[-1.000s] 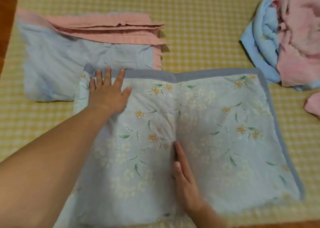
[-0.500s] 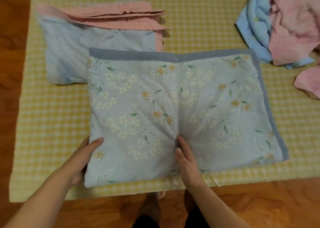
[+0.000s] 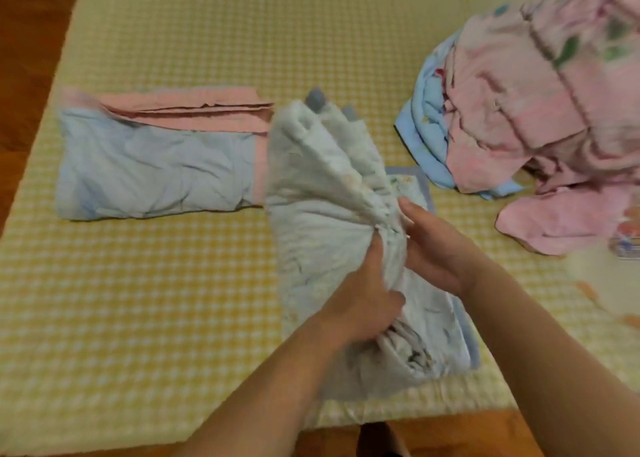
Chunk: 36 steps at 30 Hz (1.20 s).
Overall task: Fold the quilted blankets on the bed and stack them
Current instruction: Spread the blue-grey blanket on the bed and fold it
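On the bed point(image 3: 173, 318), at its near edge, the left hand point(image 3: 360, 304) grips the bunched middle of a floral quilt point(image 3: 311, 221), fingers buried in folds. The right hand point(image 3: 433, 248) lies against it, its grip hidden. A folded quilt point(image 3: 149, 172) lies left; a blurred pile point(image 3: 519, 110) lies right.
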### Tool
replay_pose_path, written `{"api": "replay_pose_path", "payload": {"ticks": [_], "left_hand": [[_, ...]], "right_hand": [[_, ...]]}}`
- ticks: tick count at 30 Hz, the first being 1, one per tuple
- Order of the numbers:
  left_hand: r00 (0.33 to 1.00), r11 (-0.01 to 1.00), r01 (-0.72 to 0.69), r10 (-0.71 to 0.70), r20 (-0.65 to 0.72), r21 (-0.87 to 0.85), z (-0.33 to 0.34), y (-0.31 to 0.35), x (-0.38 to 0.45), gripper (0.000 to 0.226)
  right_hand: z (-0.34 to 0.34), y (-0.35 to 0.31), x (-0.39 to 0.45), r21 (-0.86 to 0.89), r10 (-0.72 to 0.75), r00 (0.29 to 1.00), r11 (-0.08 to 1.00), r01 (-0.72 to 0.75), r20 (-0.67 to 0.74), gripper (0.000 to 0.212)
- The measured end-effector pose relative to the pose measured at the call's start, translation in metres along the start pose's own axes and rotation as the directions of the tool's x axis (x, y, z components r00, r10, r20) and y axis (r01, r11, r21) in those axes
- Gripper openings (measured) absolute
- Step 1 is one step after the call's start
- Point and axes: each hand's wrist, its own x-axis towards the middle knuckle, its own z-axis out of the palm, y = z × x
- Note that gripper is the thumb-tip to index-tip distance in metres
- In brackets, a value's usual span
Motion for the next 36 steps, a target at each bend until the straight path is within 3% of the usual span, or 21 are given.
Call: {"api": "replay_pose_path", "payload": {"ticks": [2,5,7,9,11,12,13,16,18,21,23,25,28,29,32,34,36], "left_hand": [[0.998,0.994,0.048,-0.052,0.041,0.097,0.057,0.000,0.038,0.100],[0.985,0.990,0.093,-0.107,0.132,0.109,0.104,-0.019,0.082,0.098],[0.985,0.988,0.137,-0.143,0.099,0.066,0.111,-0.026,0.087,0.077],[0.980,0.996,0.074,-0.062,-0.190,0.054,0.101,-0.029,0.077,0.050],[0.835,0.957,0.034,0.132,-0.534,0.290,0.078,-0.044,0.060,0.040],[0.764,0.895,0.086,0.222,-0.606,0.437,0.065,-0.053,0.053,0.043],[0.747,0.834,0.189,0.221,-0.628,0.518,0.053,-0.065,0.049,0.049],[0.827,0.720,0.406,-0.028,-0.561,0.563,0.035,-0.089,0.043,0.065],[0.867,0.702,0.410,-0.103,-0.487,0.582,0.039,-0.099,0.046,0.068],[0.876,0.670,0.451,-0.204,-0.438,0.590,0.045,-0.101,0.055,0.067],[0.864,0.655,0.489,-0.274,-0.422,0.577,0.044,-0.097,0.063,0.068],[0.860,0.648,0.506,-0.325,-0.393,0.570,0.040,-0.093,0.069,0.069],[0.867,0.646,0.498,-0.371,-0.332,0.578,0.031,-0.087,0.075,0.071],[0.869,0.646,0.494,-0.381,-0.316,0.582,0.028,-0.086,0.076,0.072],[0.866,0.659,0.499,-0.401,-0.298,0.563,0.022,-0.083,0.077,0.072],[0.861,0.671,0.508,-0.411,-0.298,0.540,0.020,-0.080,0.078,0.072],[0.859,0.683,0.512,-0.420,-0.293,0.521,0.020,-0.077,0.079,0.072]], "right_hand": [[-0.037,-0.001,0.026,-0.117,-0.027,0.998,0.993,0.019,-0.062,0.038],[-0.098,0.021,0.059,-0.290,-0.054,0.968,0.957,-0.020,-0.245,0.046],[-0.122,0.031,0.073,-0.254,0.036,0.977,0.963,-0.090,-0.209,0.059],[-0.132,0.030,0.082,-0.214,0.087,0.981,0.969,-0.124,-0.175,0.074],[-0.125,0.022,0.085,-0.265,-0.031,0.980,0.964,-0.023,-0.196,0.071],[-0.120,0.019,0.088,-0.293,-0.106,0.971,0.955,0.039,-0.215,0.068],[-0.113,0.014,0.090,-0.329,-0.170,0.962,0.940,0.093,-0.215,0.070],[-0.091,-0.005,0.094,-0.434,-0.279,0.943,0.883,0.178,-0.182,0.094],[-0.090,-0.017,0.099,-0.490,-0.349,0.924,0.840,0.233,-0.159,0.089],[-0.101,-0.027,0.106,-0.483,-0.449,0.888,0.803,0.350,-0.103,0.076],[-0.109,-0.028,0.114,-0.426,-0.376,0.916,0.857,0.288,-0.138,0.056],[-0.123,-0.028,0.126,-0.523,-0.326,0.907,0.839,0.148,-0.267,0.020],[-0.136,-0.036,0.137,-0.709,-0.465,0.793,0.703,0.060,-0.393,0.030],[-0.131,-0.042,0.134,-0.737,-0.505,0.783,0.670,0.090,-0.363,0.035],[-0.104,-0.050,0.121,-0.743,-0.395,0.888,0.662,0.098,-0.236,0.047],[-0.090,-0.044,0.111,-0.749,-0.429,0.899,0.623,0.226,-0.085,0.022],[-0.082,-0.035,0.103,-0.733,-0.521,0.846,0.530,0.427,0.116,0.005]]}}
